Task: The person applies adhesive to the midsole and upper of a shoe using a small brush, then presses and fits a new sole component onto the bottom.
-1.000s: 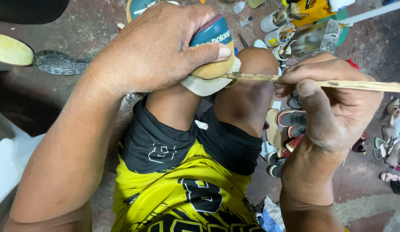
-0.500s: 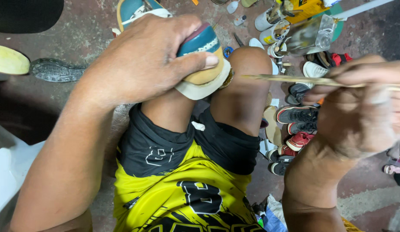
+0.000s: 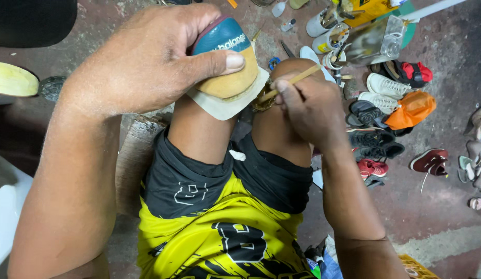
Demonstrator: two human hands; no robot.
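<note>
Above the bare knees, a teal and tan shoe with a pale sole (image 3: 225, 67) is gripped by the left hand (image 3: 147, 62), fingers wrapped tight around it. A thin wooden stick (image 3: 295, 81) is pinched in the fingers of the right hand (image 3: 310, 106), its tip just beside the sole's edge. Pairs of worn shoes (image 3: 385, 134) are spread on the concrete floor (image 3: 447, 62).

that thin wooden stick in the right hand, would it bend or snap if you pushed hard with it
The wooden stick looks long and very slim, so it would probably flex a little and might snap under hard pressure. It seems light: the right hand pinches it like a pen. Its tip reaches toward the shoe sole that the left hand holds.
</note>
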